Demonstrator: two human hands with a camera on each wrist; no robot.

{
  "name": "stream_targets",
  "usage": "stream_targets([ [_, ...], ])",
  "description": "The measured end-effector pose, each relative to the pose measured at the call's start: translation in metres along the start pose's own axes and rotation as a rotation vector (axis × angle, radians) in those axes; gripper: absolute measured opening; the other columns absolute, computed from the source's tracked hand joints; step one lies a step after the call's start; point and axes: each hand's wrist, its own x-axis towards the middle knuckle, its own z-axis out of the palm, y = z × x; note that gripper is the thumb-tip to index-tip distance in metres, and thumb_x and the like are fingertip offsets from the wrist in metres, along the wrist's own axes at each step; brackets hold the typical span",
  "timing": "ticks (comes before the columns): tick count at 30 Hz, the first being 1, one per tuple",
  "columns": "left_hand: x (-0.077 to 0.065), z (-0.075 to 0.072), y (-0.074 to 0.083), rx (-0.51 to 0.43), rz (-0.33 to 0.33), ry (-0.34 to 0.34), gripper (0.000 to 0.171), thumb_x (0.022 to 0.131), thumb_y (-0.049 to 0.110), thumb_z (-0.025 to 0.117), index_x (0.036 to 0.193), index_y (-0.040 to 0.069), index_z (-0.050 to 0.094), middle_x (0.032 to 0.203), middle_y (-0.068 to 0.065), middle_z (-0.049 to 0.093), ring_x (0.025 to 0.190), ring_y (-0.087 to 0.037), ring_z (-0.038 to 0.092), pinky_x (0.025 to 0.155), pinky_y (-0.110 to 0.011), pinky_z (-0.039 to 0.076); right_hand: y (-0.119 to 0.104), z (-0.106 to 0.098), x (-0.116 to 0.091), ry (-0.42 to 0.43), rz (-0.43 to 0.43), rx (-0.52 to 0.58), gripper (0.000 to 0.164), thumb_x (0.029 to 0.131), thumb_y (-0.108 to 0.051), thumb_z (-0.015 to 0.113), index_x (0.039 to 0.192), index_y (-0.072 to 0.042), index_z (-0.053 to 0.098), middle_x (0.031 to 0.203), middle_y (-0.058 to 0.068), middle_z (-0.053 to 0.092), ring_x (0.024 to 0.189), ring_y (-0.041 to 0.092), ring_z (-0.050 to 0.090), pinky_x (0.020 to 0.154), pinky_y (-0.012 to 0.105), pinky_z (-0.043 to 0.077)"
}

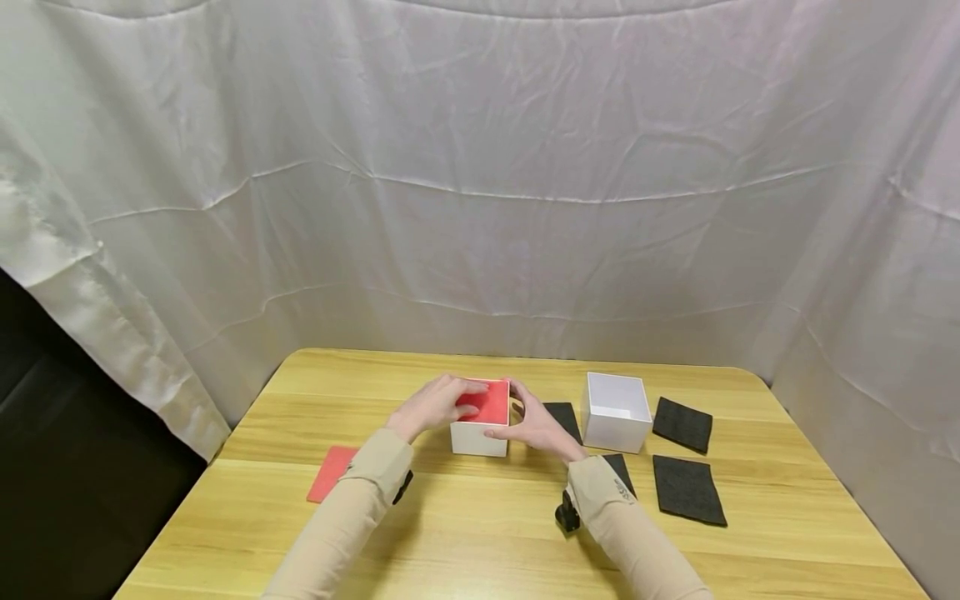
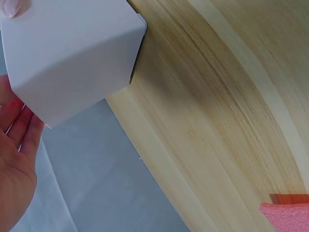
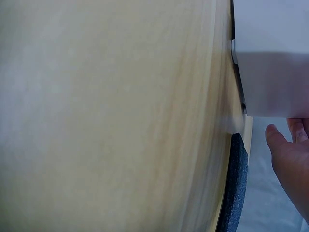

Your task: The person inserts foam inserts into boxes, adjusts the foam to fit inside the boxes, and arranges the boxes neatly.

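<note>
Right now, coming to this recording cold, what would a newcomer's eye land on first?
Probably the bright red sheet in the top of the white box at the middle of the table, with the left hand over it and the right hand at the box's right side. Next come the black pieces and a second white box, open-topped, to the right.
</note>
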Motion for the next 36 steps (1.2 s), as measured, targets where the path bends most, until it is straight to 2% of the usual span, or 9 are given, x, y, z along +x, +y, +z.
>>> stream_targets([
  [7,0.002,0.001,0.001,0.011,-0.02,-0.021,0.036,0.092,0.012,0.073,0.127,0.011,0.07,0.114,-0.005,0.076,0.084,-0.012,0.064,0.08,-0.028,0.056,0.001,-0.001,0.001,-0.006,-0.019,0.003,0.085,0.079,-0.023,0.088,0.147,-0.016,0.039,0.151,0.007,0.045,0.146,0.037,0.04,0.121,0.053,0.034],
  [13,0.002,0.003,-0.002,-0.038,-0.014,-0.006,0.037,0.092,0.012,0.073,0.128,0.011,0.07,0.118,-0.006,0.075,0.09,-0.014,0.068,0.085,-0.03,0.058,0.0,0.0,0.0,-0.005,-0.022,0.011,0.085,0.079,-0.022,0.088,0.148,-0.017,0.038,0.151,0.007,0.045,0.145,0.037,0.04,0.121,0.054,0.035],
  [19,0.005,0.009,-0.005,-0.156,0.032,-0.031,0.041,0.094,0.007,0.07,0.134,0.008,0.065,0.128,-0.009,0.071,0.097,-0.015,0.067,0.089,-0.027,0.057,-0.001,0.002,-0.002,-0.012,-0.023,0.018,0.083,0.08,-0.021,0.086,0.148,-0.017,0.038,0.151,0.007,0.045,0.146,0.035,0.039,0.121,0.055,0.034],
  [25,0.01,0.011,-0.003,-0.18,0.049,-0.055,0.045,0.095,0.009,0.069,0.139,0.008,0.061,0.141,-0.009,0.063,0.098,-0.016,0.064,0.086,-0.022,0.054,0.0,0.001,0.0,-0.021,-0.039,0.012,0.081,0.08,-0.022,0.086,0.146,-0.018,0.04,0.151,0.006,0.045,0.147,0.034,0.038,0.123,0.055,0.03],
  [29,0.012,0.011,-0.003,-0.178,0.079,-0.057,0.045,0.094,0.007,0.069,0.139,0.005,0.061,0.141,-0.011,0.062,0.107,-0.02,0.065,0.09,-0.027,0.056,0.001,0.0,0.0,-0.015,-0.032,0.013,0.084,0.08,-0.025,0.087,0.147,-0.019,0.039,0.152,0.006,0.044,0.148,0.034,0.037,0.123,0.055,0.03],
  [36,0.014,0.012,-0.003,-0.157,0.103,-0.093,0.045,0.095,0.006,0.067,0.139,0.004,0.06,0.147,-0.011,0.057,0.122,-0.025,0.062,0.1,-0.034,0.055,0.002,0.0,0.0,-0.012,-0.046,0.001,0.083,0.08,-0.021,0.087,0.147,-0.016,0.039,0.152,0.007,0.044,0.148,0.033,0.037,0.124,0.056,0.027],
])
